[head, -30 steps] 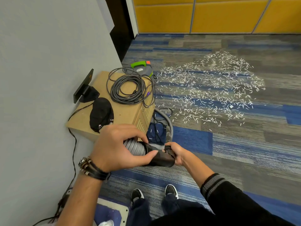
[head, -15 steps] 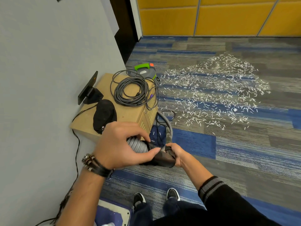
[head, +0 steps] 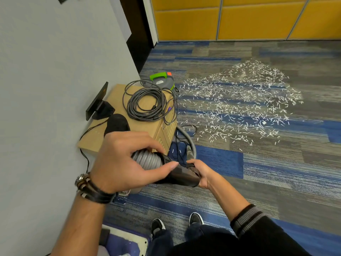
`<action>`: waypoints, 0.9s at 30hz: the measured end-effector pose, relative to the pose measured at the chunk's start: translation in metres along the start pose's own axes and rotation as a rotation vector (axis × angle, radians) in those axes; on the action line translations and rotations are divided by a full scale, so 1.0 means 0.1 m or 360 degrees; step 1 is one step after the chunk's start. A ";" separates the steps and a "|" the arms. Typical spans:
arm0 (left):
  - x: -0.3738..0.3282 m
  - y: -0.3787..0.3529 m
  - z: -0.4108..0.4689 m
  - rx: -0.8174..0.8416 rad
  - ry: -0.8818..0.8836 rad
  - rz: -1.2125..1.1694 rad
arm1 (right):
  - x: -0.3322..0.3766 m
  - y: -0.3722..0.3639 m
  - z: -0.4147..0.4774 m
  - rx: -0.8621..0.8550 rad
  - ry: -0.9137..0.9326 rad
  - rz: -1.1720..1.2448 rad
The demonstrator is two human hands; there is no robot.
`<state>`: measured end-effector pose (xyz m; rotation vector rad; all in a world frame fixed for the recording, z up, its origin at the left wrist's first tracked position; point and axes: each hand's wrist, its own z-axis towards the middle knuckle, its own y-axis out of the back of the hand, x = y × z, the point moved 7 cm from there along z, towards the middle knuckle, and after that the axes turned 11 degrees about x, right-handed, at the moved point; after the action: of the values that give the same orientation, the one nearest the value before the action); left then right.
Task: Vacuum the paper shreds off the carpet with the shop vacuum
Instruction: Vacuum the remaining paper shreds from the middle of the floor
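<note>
The person's left hand (head: 118, 159) is gripping the end of a grey ribbed vacuum hose (head: 145, 160), its fingers (head: 147, 143) curling over the top of the hose while the thumb is lying along the black tapered plastic nozzle (head: 181, 175) joined to it. The right hand (head: 202, 174) is holding the wider far end of that nozzle, its fingers wrapping round it. Both hands are holding the hose and nozzle above the floor, in front of the person's black-and-white shoes (head: 157, 226).

Beyond the hands, more of the hose is curving along the striped blue-and-grey carpet (head: 276, 172) beside a tan box (head: 144, 127) standing against the pale grey wall (head: 55, 71). The small grey shop vacuum with a green handle (head: 162, 81) is sitting on the carpet just behind the box, near the wall's corner. The white paper shreds (head: 239, 106) are lying scattered in a broad patch across the carpet to the right of the vacuum and the box — well apart from the nozzle.

On the box a coiled grey cable (head: 145, 104) is resting, with one loop hanging over the edge, alongside a black angled stand (head: 97, 106) and a rounded black fabric item (head: 116, 124). Dark leather bands and beads (head: 92, 187) are circling the left wrist — the right arm is wearing a dark sleeve with a striped cuff (head: 249, 217).
</note>
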<state>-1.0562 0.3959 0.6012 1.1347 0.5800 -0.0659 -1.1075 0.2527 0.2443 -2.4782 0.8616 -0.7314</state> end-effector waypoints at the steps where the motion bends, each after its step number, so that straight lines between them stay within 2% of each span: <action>1: -0.01 -0.06 0.01 0.0027 -0.0007 0.0002 | 0.01 0.01 0.04 -0.0007 -0.0007 -0.0039; 8: 0.00 -0.30 0.02 0.0149 -0.0004 -0.0128 | -0.31 -0.06 0.07 -0.0016 -0.0071 0.0022; 15: -0.06 0.07 0.07 0.0062 -0.0063 -0.0010 | -0.08 -0.15 0.06 -0.0032 -0.0009 0.0033; 17: -0.10 0.12 0.06 0.0069 -0.0089 0.0023 | -0.07 -0.24 0.03 0.0054 -0.0027 0.0035; 27: -0.09 -0.15 0.08 0.0223 -0.0054 -0.0062 | -0.24 -0.35 -0.09 0.0071 -0.0146 -0.0120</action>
<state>-1.0661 0.3806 0.5956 1.2560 0.5741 -0.1612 -1.1135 0.2917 0.2619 -2.4951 0.7145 -0.6487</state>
